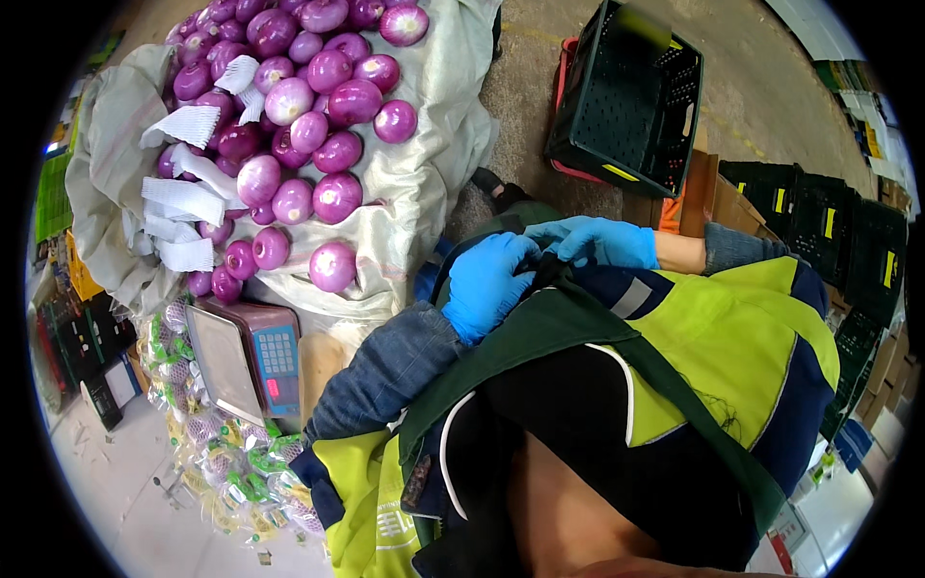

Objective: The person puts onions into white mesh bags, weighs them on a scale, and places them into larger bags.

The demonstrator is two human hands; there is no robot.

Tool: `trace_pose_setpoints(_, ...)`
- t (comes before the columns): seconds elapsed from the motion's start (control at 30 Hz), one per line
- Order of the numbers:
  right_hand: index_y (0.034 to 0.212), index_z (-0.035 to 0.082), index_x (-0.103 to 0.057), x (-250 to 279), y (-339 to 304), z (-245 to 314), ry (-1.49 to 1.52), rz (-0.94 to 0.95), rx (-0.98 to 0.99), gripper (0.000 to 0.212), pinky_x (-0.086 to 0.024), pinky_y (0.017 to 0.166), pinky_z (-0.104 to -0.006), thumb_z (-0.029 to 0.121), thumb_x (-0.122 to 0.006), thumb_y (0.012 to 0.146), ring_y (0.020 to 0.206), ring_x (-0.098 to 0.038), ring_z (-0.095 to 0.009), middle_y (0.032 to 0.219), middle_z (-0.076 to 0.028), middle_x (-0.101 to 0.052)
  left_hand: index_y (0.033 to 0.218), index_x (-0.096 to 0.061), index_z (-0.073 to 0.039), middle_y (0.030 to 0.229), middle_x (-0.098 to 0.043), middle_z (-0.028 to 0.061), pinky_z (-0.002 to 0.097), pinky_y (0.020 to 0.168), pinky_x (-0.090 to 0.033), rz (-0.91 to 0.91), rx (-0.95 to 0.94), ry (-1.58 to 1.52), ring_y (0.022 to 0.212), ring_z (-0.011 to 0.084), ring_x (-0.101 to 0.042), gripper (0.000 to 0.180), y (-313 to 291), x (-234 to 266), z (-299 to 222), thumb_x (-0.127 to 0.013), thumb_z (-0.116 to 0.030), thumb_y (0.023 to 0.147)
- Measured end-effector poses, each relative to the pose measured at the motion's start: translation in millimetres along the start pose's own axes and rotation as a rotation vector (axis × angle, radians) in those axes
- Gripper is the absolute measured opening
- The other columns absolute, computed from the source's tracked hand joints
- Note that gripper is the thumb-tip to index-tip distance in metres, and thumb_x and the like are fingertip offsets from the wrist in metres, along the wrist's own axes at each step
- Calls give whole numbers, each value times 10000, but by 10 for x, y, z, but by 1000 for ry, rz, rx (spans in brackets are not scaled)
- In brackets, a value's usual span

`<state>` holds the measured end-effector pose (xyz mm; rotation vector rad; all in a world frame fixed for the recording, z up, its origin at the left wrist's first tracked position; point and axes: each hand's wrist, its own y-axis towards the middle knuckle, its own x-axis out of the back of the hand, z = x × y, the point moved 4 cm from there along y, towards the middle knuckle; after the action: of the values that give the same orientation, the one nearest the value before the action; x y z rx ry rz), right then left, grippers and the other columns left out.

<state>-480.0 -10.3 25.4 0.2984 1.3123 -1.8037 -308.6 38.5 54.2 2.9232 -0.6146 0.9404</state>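
Two-handed at the apron (559,326), best to steady with half-curled left hand (488,287) and adjust with half-curled right hand (599,242); cannot tell if gripping it.

Two hands (489,284) (605,241), one apron (564,326), one scale (275,361) and dozens of onions (289,101) show.

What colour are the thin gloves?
The thin gloves are bright blue, best seen in the head view.

Onions (330,69) cut off at top, dark crate (593,157) partly blurred, cloth (555,275) partly hidden by gloved fingers (518,249)
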Motion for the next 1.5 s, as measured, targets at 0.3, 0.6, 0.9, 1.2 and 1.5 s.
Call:
trace_pose_setpoints(0.3,1435,7,-384,81,95,-48,-60,150,-18,767,-452,847,-227,-8,-486,675,1065,-544,-104,1327,-54,-512,944,-681,-85,845,-625,106,381,694,-497,-29,24,-14,766,312,-610,200,100,-27,-66,-712,-125,750)
trace_pose_setpoints(0.6,1521,113,-274,93,95,90,-454,105,37,940,-371,1032,-326,-67,-544,639,1239,-436,-207,1416,-86,-418,921,-690,-39,852,-662,130,369,713,-504,249,277,-329,768,287,-639,203,134,-143,200,-657,-122,739)
trace_pose_setpoints(0.9,1486,60,-307,207,120,152,-1099,185,300,846,-320,1117,-401,122,-689,734,1312,-393,-317,1399,-183,-405,880,-670,24,715,-625,42,267,685,-483,500,304,-504,696,94,-555,174,226,-48,317,-622,-58,735)
trace_pose_setpoints(1.2,1473,120,-357,264,28,97,-851,70,162,765,-426,1016,-368,141,-705,792,1356,-350,-231,1507,-82,-307,924,-633,-60,838,-604,87,324,650,-506,213,114,122,793,244,-613,215,-355,898,492,-697,-134,732)
trace_pose_setpoints(1.5,1434,76,-429,370,318,417,-620,81,161,623,-436,1018,-320,4,-650,856,1234,-495,-173,1382,-81,-499,906,-553,-116,850,-504,58,373,619,-473,-72,72,714,813,244,-560,175,-930,922,690,-649,-162,767)
